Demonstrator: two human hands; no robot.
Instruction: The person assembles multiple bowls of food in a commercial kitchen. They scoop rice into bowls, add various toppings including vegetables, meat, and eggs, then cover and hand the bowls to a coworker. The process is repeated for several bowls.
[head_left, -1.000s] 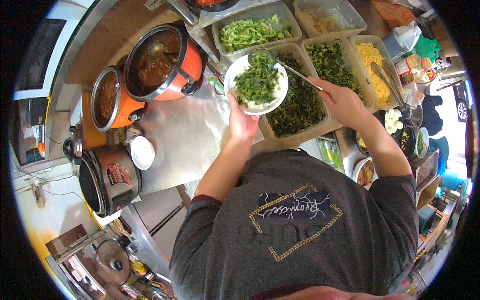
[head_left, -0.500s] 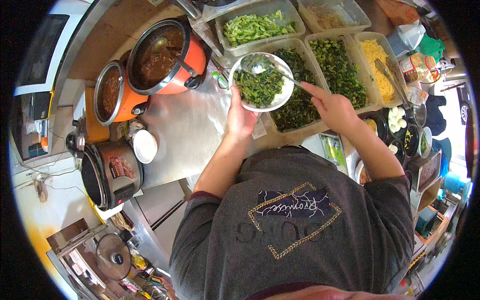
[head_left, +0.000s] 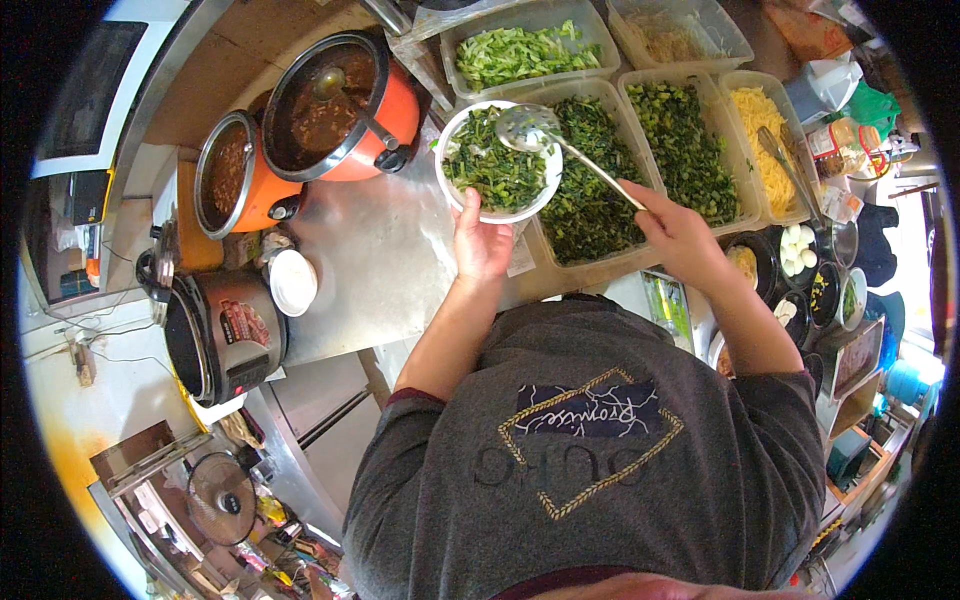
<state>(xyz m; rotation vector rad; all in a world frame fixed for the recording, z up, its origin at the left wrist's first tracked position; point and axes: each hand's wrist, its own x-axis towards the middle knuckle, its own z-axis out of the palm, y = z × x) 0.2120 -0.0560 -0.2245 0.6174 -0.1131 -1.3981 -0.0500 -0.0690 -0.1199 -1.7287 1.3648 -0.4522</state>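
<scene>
My left hand point(head_left: 482, 245) grips the near rim of a white bowl point(head_left: 549, 190), its thumb over the edge. Chopped dark greens point(head_left: 490, 165) fill much of the bowl. In my right hand point(head_left: 682, 238) is the handle of a metal slotted spoon point(head_left: 528, 127), closed round its end. The spoon's head lies over the bowl's upper right part, close above the greens; whether it touches them I cannot tell. Just right of the bowl is a clear plastic tub of chopped greens point(head_left: 590, 215), partly covered by bowl and spoon.
Further tubs hold pale green strips point(head_left: 525, 55), chopped green stems point(head_left: 680, 150) and yellow shreds point(head_left: 762, 140). At the left stand two orange pots point(head_left: 390, 125) of brown stew, one with a ladle point(head_left: 350, 100). A white stack of bowls point(head_left: 292, 282) sits beside a rice cooker point(head_left: 235, 335).
The bowl and my left hand have shifted slightly left. The spoon has come away from the greens' far left side to the bowl's right part, its head turned and more visible.
</scene>
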